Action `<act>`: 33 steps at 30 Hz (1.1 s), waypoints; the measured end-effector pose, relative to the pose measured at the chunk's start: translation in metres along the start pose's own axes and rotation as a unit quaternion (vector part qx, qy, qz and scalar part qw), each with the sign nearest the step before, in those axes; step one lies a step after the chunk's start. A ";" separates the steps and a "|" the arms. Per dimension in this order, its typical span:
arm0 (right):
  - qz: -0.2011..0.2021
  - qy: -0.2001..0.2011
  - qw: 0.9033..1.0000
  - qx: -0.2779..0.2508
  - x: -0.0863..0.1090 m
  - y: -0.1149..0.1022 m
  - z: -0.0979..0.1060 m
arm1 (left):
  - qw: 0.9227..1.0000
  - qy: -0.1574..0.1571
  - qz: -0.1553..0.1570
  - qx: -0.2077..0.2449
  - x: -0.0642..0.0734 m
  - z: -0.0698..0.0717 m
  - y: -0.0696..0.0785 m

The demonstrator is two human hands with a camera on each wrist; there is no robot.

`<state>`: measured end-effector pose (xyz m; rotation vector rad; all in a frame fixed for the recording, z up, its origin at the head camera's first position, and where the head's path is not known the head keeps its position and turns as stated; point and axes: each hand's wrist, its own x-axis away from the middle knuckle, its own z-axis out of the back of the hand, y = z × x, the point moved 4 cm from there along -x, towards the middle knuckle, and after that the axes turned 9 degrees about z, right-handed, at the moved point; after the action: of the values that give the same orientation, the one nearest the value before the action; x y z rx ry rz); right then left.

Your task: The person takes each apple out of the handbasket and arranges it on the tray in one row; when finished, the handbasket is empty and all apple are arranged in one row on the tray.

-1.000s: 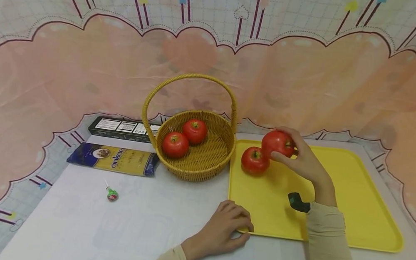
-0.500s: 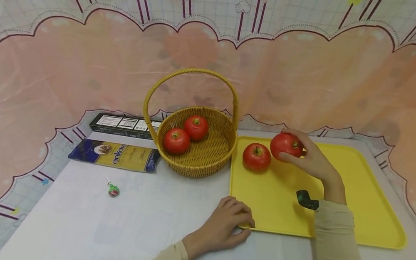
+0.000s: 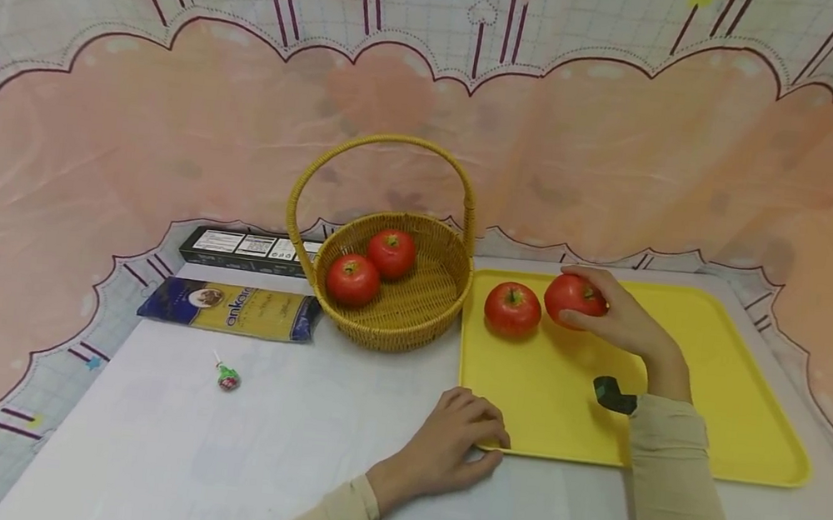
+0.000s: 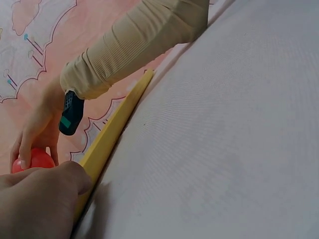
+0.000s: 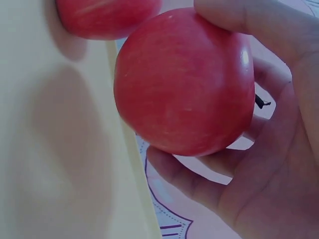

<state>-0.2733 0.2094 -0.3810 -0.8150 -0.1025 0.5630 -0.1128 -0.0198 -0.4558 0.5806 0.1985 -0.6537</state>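
Observation:
My right hand grips a red apple from its right side, over the back of a yellow tray. In the right wrist view the thumb and fingers curl round that apple, its stem toward the palm and a shadow below it on the tray. A second red apple sits on the tray just to the left. My left hand holds the tray's near left corner, fingers bent over the rim and thumb outside it. In the left wrist view the left hand lies against the tray's edge.
Left of the tray stands a wicker basket with a tall handle and two red apples inside. Farther left lie a blue and yellow packet, a dark box and a green-wrapped lollipop. A patterned cloth hangs behind.
My right hand has carried its apple a little to the right and lower, opening a small gap from the other tray apple. The left hand stays at the tray corner.

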 end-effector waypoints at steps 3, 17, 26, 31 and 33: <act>0.014 -0.008 1.000 0.007 -0.003 0.001 -0.004 | 1.000 -0.001 0.005 0.004 0.001 0.001 0.000; 0.002 -0.043 0.998 0.038 -0.004 0.003 -0.007 | 1.000 -0.003 -0.004 -0.017 -0.001 0.004 0.001; -0.003 -0.047 0.998 0.034 -0.004 0.009 -0.011 | 1.000 -0.005 -0.001 -0.010 -0.001 0.004 0.001; -0.006 -0.050 0.998 0.043 -0.006 0.012 -0.016 | 1.000 -0.005 0.001 -0.001 0.001 0.002 -0.002; -0.004 -0.049 0.998 0.050 -0.008 0.011 -0.015 | 1.000 -0.006 0.002 0.001 0.000 0.002 -0.002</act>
<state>-0.2802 0.2014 -0.3987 -0.6888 -0.1662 0.5954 -0.1144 -0.0223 -0.4555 0.5784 0.1862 -0.6522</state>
